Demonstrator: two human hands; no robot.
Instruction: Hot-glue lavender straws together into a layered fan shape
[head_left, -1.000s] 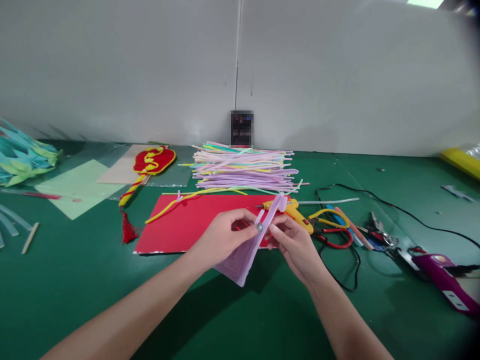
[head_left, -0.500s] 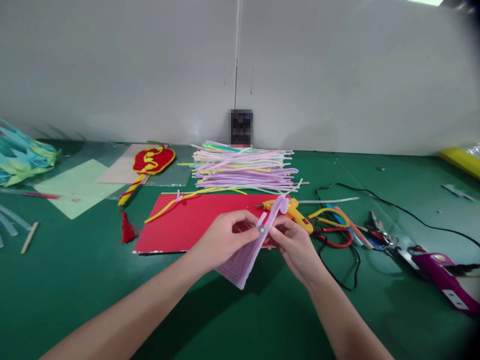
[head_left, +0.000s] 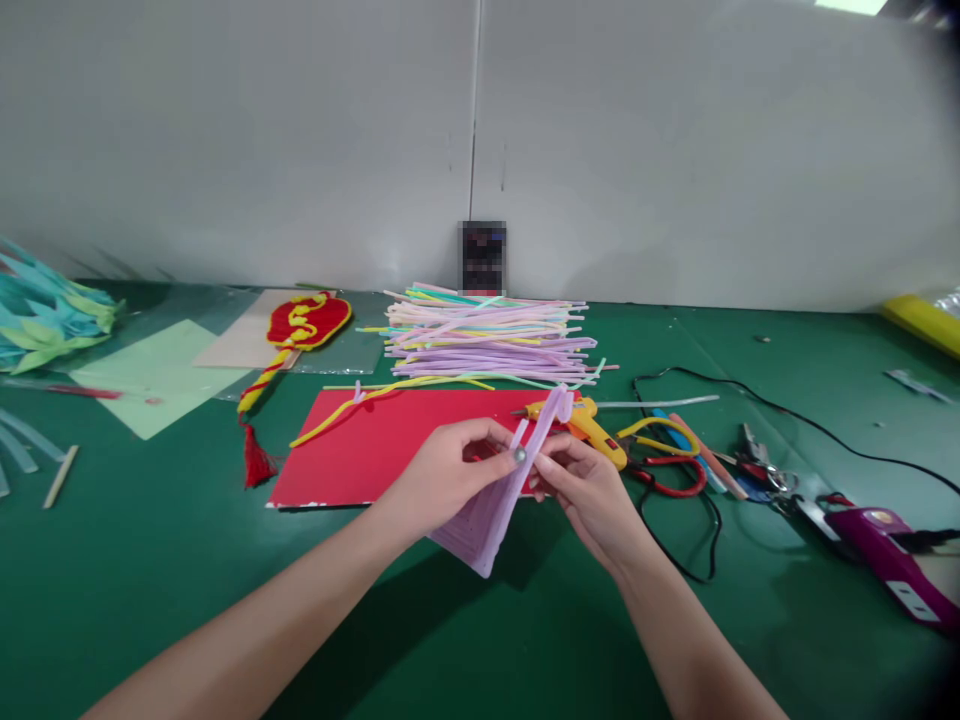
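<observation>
I hold a flat lilac piece made of pipe cleaners point(head_left: 491, 515) upright above the green table point(head_left: 150, 560), edge toward me. My left hand point(head_left: 450, 475) pinches its left face with thumb and fingers closed on it. My right hand point(head_left: 589, 490) grips the right side, fingers closed near the top edge. Under and behind my hands lies a red sheet point(head_left: 375, 440) with a yellow pipe cleaner point(head_left: 352, 405) across it.
A stack of pastel pipe cleaners point(head_left: 487, 335) lies behind the red sheet. A yellow glue gun point(head_left: 592, 428), red-handled pliers point(head_left: 667, 470), black cable point(head_left: 750, 400) and a purple tool point(head_left: 885, 550) are at the right. A red-and-yellow ornament with tassel point(head_left: 300, 325) and paper sheets lie at the left.
My right hand's fingers have shifted slightly along the lilac piece's top edge; both hands stay on it in nearly the same place.
</observation>
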